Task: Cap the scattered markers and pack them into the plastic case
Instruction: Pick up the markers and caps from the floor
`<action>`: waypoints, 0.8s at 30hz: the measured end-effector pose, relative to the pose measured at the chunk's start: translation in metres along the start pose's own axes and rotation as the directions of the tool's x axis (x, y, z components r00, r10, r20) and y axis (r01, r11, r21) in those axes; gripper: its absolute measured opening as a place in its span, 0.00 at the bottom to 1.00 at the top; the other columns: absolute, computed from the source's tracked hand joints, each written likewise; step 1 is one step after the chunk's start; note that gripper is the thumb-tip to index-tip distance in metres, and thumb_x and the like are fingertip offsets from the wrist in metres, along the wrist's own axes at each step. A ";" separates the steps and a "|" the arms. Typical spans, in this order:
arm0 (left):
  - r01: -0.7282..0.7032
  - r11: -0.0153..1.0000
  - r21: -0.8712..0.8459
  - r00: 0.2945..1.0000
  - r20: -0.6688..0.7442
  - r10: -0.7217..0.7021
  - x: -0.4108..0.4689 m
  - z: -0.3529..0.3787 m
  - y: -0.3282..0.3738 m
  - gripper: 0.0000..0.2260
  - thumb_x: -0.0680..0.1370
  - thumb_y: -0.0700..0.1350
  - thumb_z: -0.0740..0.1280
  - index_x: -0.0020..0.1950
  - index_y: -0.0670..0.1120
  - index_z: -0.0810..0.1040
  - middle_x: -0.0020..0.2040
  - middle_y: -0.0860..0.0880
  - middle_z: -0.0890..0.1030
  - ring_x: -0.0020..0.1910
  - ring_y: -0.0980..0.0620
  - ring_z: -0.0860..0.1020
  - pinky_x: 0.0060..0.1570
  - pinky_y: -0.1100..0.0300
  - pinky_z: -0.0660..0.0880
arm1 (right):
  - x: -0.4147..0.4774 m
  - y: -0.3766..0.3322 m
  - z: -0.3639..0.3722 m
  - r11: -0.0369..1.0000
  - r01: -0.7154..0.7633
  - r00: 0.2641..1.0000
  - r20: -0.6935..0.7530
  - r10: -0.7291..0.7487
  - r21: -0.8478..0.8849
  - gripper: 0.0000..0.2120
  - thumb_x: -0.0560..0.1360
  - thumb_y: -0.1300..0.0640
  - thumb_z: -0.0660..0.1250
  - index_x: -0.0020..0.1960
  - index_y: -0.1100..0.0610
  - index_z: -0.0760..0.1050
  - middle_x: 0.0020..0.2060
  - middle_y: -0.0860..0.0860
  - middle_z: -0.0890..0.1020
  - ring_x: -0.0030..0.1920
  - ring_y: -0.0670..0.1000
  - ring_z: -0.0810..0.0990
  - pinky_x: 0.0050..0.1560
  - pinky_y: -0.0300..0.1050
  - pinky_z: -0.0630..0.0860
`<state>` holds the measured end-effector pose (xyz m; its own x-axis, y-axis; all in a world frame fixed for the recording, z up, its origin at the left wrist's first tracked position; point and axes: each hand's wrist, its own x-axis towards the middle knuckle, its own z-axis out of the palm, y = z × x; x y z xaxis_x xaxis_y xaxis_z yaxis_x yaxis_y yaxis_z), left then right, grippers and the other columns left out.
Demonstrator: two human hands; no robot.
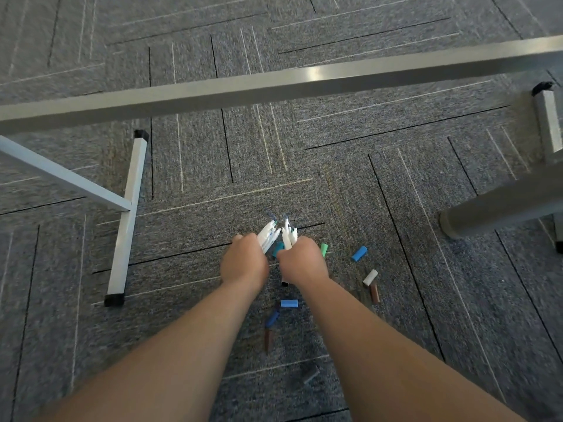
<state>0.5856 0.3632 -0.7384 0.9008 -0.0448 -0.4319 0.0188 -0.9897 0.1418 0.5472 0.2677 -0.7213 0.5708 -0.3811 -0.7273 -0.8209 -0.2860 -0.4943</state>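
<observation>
Left hand (243,263) and right hand (303,264), fists closed, each grip a bundle of uncapped markers (268,239) just above the carpet floor (335,178). Loose caps (359,253) lie around them, with no case in view. Bare tips may mark the carpet, and a crowded fistful could slip.

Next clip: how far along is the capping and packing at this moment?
Done: the markers look gathered up off the carpet. In hand: the left hand grips one bundle of uncapped markers, the right hand another. Left: all the capping, since the light blue cap, white cap and brown cap lie loose on the carpet, then packing; no plastic case is in view.
</observation>
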 end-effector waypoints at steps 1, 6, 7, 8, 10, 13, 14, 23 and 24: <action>0.001 1.000 0.013 1.000 -0.004 -0.001 -0.001 0.000 0.001 0.04 0.78 0.37 0.64 0.51 0.45 0.75 0.45 0.48 0.73 0.36 0.48 0.73 0.33 0.54 0.67 | -0.001 0.000 0.000 1.000 0.001 1.000 -0.007 -0.001 0.000 0.11 0.77 0.56 0.65 0.39 0.54 0.67 0.36 0.51 0.77 0.34 0.52 0.75 0.37 0.46 0.73; 0.173 0.974 -0.144 0.984 0.068 -0.165 -0.002 -0.007 0.007 0.06 0.77 0.43 0.68 0.51 0.43 0.76 0.41 0.47 0.76 0.36 0.46 0.76 0.28 0.58 0.66 | -0.002 -0.002 -0.002 1.000 -0.003 1.000 0.002 0.003 -0.009 0.12 0.78 0.56 0.65 0.38 0.54 0.66 0.33 0.51 0.75 0.31 0.51 0.73 0.34 0.45 0.71; 0.233 0.948 -0.217 0.971 0.101 -0.216 -0.004 -0.010 0.008 0.08 0.76 0.44 0.69 0.52 0.43 0.75 0.42 0.47 0.77 0.37 0.46 0.77 0.29 0.58 0.67 | -0.004 -0.005 -0.005 1.000 0.000 1.000 0.003 0.000 -0.005 0.12 0.78 0.56 0.64 0.38 0.55 0.66 0.33 0.51 0.75 0.30 0.51 0.73 0.32 0.44 0.70; 0.272 0.922 -0.277 0.961 0.125 -0.246 -0.005 -0.014 0.009 0.10 0.76 0.45 0.70 0.52 0.42 0.75 0.42 0.46 0.78 0.36 0.46 0.77 0.29 0.59 0.67 | -0.006 -0.008 -0.008 1.000 0.010 1.000 -0.004 -0.010 -0.002 0.12 0.79 0.56 0.64 0.38 0.55 0.66 0.32 0.51 0.75 0.29 0.51 0.72 0.31 0.43 0.68; 0.304 0.879 -0.368 0.951 0.166 -0.259 -0.014 -0.026 0.013 0.11 0.75 0.46 0.71 0.51 0.40 0.75 0.39 0.46 0.78 0.33 0.48 0.77 0.27 0.59 0.67 | -0.014 -0.014 -0.016 0.999 0.039 0.999 -0.029 -0.038 0.015 0.12 0.79 0.56 0.63 0.38 0.57 0.67 0.31 0.51 0.73 0.28 0.50 0.70 0.29 0.41 0.66; 0.336 0.777 -0.533 0.942 0.182 -0.283 -0.034 -0.053 0.019 0.09 0.73 0.43 0.72 0.45 0.41 0.74 0.36 0.46 0.76 0.33 0.48 0.77 0.31 0.57 0.73 | -0.039 -0.030 -0.031 0.996 0.079 0.995 -0.062 -0.076 0.039 0.08 0.79 0.58 0.61 0.43 0.59 0.68 0.31 0.51 0.72 0.28 0.49 0.69 0.26 0.39 0.62; 0.349 0.734 -0.583 0.936 0.187 -0.297 -0.042 -0.065 0.021 0.08 0.72 0.42 0.71 0.44 0.42 0.74 0.36 0.46 0.78 0.34 0.46 0.78 0.35 0.55 0.77 | -0.051 -0.035 -0.036 0.994 0.096 0.993 -0.073 -0.092 0.050 0.06 0.79 0.57 0.61 0.46 0.59 0.68 0.34 0.51 0.73 0.30 0.50 0.71 0.27 0.40 0.63; 0.255 0.578 -0.775 0.967 0.198 -0.162 -0.159 -0.222 0.064 0.10 0.73 0.40 0.68 0.51 0.35 0.79 0.45 0.38 0.82 0.41 0.42 0.81 0.33 0.58 0.70 | -0.216 -0.089 -0.144 0.978 0.189 0.942 -0.299 -0.155 0.086 0.07 0.79 0.54 0.61 0.46 0.57 0.70 0.46 0.56 0.81 0.48 0.59 0.81 0.42 0.48 0.74; 0.244 0.583 -0.775 0.970 0.209 -0.128 -0.178 -0.241 0.068 0.11 0.72 0.40 0.68 0.51 0.34 0.79 0.44 0.38 0.82 0.41 0.42 0.81 0.34 0.58 0.71 | -0.240 -0.091 -0.159 0.974 0.198 0.940 -0.302 -0.158 0.108 0.07 0.78 0.54 0.62 0.45 0.57 0.69 0.46 0.56 0.81 0.48 0.59 0.81 0.43 0.48 0.75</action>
<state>0.5307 0.3363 -0.4375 0.7804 0.0547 -0.6229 0.5667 -0.4829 0.6676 0.4881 0.2451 -0.4262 0.6720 -0.5786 -0.4621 -0.6888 -0.2593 -0.6770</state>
